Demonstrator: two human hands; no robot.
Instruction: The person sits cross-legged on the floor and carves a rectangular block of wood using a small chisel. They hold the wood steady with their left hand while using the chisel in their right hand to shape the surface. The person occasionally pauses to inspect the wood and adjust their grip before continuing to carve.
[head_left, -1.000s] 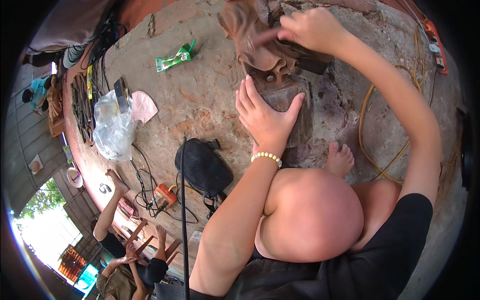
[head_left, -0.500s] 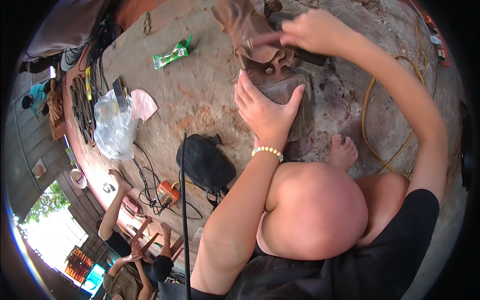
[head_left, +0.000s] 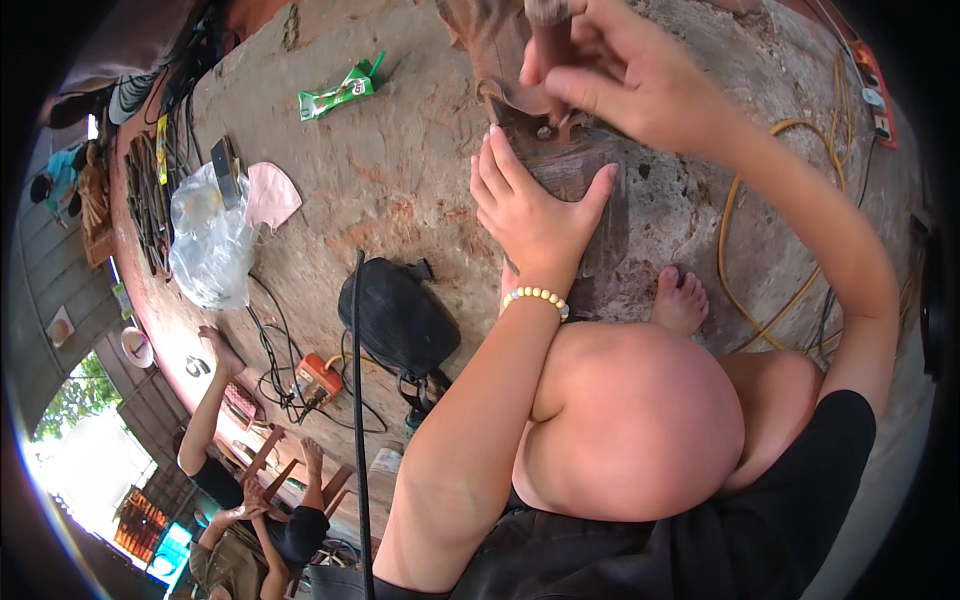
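Note:
A brown carved wooden sculpture (head_left: 490, 50) with folded, drapery-like shapes lies on the floor at the top of the view. Against its block-like base (head_left: 580, 160) rests my left hand (head_left: 535, 205), fingers stretched out and thumb spread away from them. Over the carving, my right hand (head_left: 640, 90) is closed around a brown, rounded stick-like piece (head_left: 552, 45) with a paler end. The piece stands roughly upright in my fingers. My right hand covers part of the carving, and I cannot tell whether the piece touches the wood.
A green drink carton (head_left: 340, 92) with a straw lies left of the carving. Further left are a phone (head_left: 226, 172), a plastic bag (head_left: 210, 245) and a pink mask (head_left: 270, 195). A black bag (head_left: 402, 315) sits near my left forearm. A yellow cord (head_left: 728, 225) loops at right. Another person (head_left: 240, 540) sits lower left.
My right hand has turned, bringing the brown piece from lying sideways to roughly upright, pale end up. My left hand stays on the base. The view has shifted slightly.

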